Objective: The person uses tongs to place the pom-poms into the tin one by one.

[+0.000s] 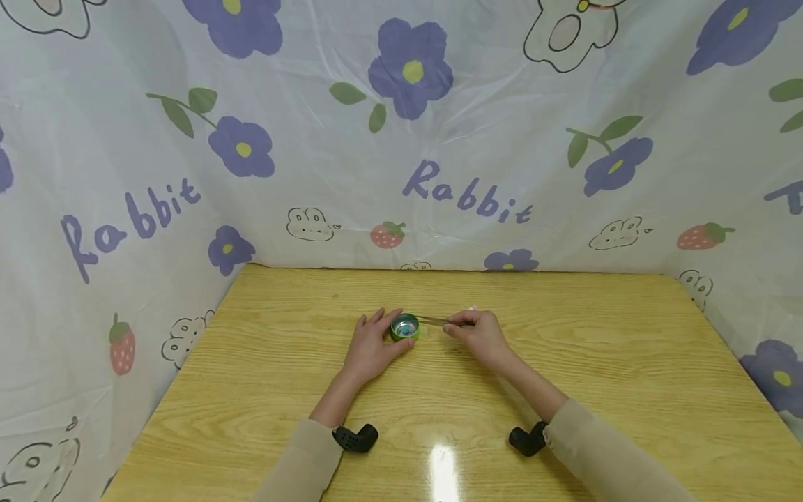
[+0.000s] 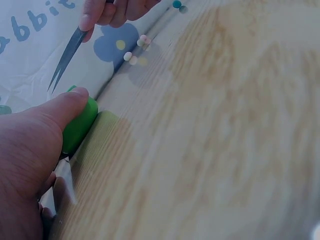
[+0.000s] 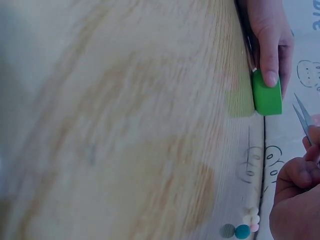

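My left hand (image 1: 370,348) grips a small round green tin (image 1: 406,339) on the table, its thumb on the near side and fingers on the far side. The tin is open on top; something teal shows inside its shiny interior. In my right hand (image 1: 482,337) I hold a pair of metal tweezers (image 1: 433,321), pointing left toward the tin's rim. Both wrist views show the tweezers (image 2: 66,60) raised above the tin (image 3: 268,95), tips spread apart with nothing visible between them. Small pompom-like balls (image 2: 131,58), white and pink, lie near the right hand, with a teal ball (image 3: 242,231) beside them.
The wooden table (image 1: 251,418) meets a white patterned curtain (image 1: 351,160) at its back edge, with more curtain at both sides. Black wrist devices (image 1: 355,438) sit at both sleeve cuffs.
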Tool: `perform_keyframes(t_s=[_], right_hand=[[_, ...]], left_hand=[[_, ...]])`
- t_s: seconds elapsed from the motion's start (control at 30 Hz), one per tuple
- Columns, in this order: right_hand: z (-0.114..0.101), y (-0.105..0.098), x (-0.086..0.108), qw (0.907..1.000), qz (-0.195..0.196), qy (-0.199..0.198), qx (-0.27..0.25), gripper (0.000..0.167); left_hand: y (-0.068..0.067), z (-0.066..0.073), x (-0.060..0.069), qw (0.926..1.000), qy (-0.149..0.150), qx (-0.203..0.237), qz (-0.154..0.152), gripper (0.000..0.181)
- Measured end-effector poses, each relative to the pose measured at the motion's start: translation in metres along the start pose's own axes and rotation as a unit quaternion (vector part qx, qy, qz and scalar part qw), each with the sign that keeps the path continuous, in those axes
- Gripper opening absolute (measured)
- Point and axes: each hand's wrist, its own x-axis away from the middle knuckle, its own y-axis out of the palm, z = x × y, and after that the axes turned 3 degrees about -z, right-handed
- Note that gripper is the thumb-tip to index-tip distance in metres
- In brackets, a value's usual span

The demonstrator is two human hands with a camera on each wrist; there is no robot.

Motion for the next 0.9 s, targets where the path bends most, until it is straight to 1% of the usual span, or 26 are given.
perform_keyframes(t_s=[0.1, 0.2, 0.23, 0.47, 0.63, 0.77, 0.9], right_hand=[[-0.001, 0.0, 0.0, 1.0, -0.002, -0.003, -0.002, 0.015], [-0.002, 0.0, 0.0, 1.0, -0.006, 0.003, -0.001, 0.015], [0.004, 0.001, -0.002, 1.0, -0.006, 0.006, -0.003, 0.015], [0.006, -0.001, -0.001, 1.0, -0.007, 0.005, -0.001, 0.018], [0.008, -0.003, 0.001, 0.9999, -0.008, 0.008, -0.01, 0.019], [0.011, -0.01, 0.002, 0.9998, -0.004, 0.01, -0.019, 0.02], [0.015, -0.022, 0.003, 0.9993, 0.008, 0.02, -0.029, 0.021]], left_hand=[[0.001, -0.001, -0.001, 1.0, 0.002, 0.0, 0.0, 0.069], [0.001, -0.001, -0.001, 1.0, 0.002, 0.0, 0.001, 0.069], [0.001, -0.001, -0.001, 1.0, 0.002, 0.0, 0.001, 0.069], [0.0, 0.0, -0.001, 1.0, 0.003, 0.004, 0.001, 0.069], [0.0, -0.002, -0.001, 1.0, 0.002, 0.002, 0.001, 0.069], [0.001, -0.002, 0.0, 1.0, 0.0, 0.001, 0.002, 0.069], [0.0, 0.0, 0.0, 1.0, 0.002, 0.008, 0.001, 0.069]])
